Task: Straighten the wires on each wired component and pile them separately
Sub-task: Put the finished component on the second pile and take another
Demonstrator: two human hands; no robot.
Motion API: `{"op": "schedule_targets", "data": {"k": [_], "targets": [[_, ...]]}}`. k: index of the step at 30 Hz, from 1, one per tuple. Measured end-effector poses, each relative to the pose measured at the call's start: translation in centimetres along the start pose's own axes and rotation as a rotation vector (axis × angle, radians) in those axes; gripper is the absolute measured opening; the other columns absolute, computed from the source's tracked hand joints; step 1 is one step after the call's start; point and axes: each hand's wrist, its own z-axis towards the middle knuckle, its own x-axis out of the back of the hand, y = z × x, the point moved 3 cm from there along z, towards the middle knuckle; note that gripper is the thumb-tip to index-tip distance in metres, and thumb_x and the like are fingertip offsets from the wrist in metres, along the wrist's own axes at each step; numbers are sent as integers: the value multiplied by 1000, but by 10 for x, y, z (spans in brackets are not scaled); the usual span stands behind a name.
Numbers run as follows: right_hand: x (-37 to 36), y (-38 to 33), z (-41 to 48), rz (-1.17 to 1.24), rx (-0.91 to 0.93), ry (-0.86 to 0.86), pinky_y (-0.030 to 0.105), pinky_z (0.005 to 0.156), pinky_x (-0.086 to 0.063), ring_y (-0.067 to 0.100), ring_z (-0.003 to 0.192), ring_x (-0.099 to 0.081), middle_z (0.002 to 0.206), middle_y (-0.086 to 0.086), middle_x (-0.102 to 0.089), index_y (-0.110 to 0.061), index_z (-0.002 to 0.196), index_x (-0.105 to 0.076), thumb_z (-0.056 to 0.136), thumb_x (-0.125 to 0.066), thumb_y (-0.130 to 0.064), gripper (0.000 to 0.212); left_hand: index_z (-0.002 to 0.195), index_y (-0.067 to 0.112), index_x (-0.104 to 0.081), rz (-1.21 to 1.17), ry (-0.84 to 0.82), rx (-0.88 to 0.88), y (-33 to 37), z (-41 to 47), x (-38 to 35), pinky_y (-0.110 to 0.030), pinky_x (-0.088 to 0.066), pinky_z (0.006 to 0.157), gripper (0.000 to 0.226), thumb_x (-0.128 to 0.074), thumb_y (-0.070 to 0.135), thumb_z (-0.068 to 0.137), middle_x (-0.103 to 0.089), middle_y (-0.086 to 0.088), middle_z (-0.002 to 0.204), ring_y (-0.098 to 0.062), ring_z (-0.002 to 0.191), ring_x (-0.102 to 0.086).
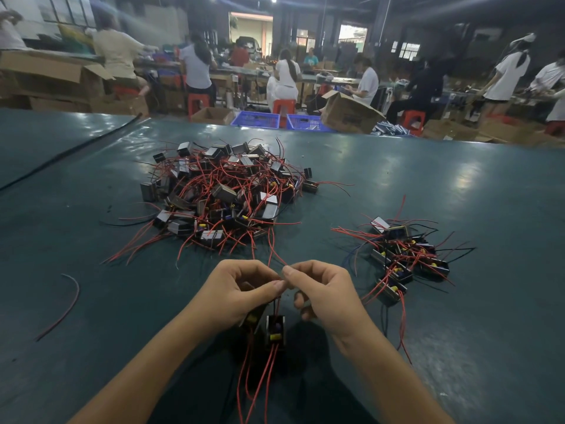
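Left hand [241, 290] grip pinching red wire [270, 249], right hand [321, 289] grip pinching it alongside

- The left hand [237, 293] covers most of one wired component [253, 317] at 6 o'clock; only a yellow patch and a dark edge show
- The red wire [270, 240] vanishes between the pinching fingertips of both hands; the right hand [324, 292] hides its lower stretch
- Both forearms and the hanging wires [260, 384] are cut off at 6 o'clock
- In the large pile [223, 191] at 11 o'clock, the tangle buries the lower pieces
- The workers [195, 65] at 12 o'clock are blurred; their bench items are too small to tell
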Motion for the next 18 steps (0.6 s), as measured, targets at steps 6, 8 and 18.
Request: {"op": "schedule_targets", "data": {"k": [6,8,18], "targets": [[2,1,1,6,-51,-15,20,40,-39,6,47,-50,63,-6,-64,-13,77,-69,88,-68,-19,13,79,29,-78,85,54,-55,3,0,2,-14,-46,58,8,-72,33,76,-70,3,68,-2,60,-60],[2,1,0,-1,-28,-15,20,40,-39,6,48,-51,65,-5,-66,-14,78,-70,87,-69,-20,11,78,29,-78,155,83,-97,6,-1,2,-16,-46,60,9,-71,35,75,-69,5,71,-4,62,-59],[3,-8,-1,-235,335,17,46,53,-47,31,55,-54,69,15,-65,-24,76,-69,89,-68,-23,13,81,23,-75,226,100,-141,6,-1,3,-19,-47,64,12,-69,33,78,-67,8,71,-5,65,-58]]}}
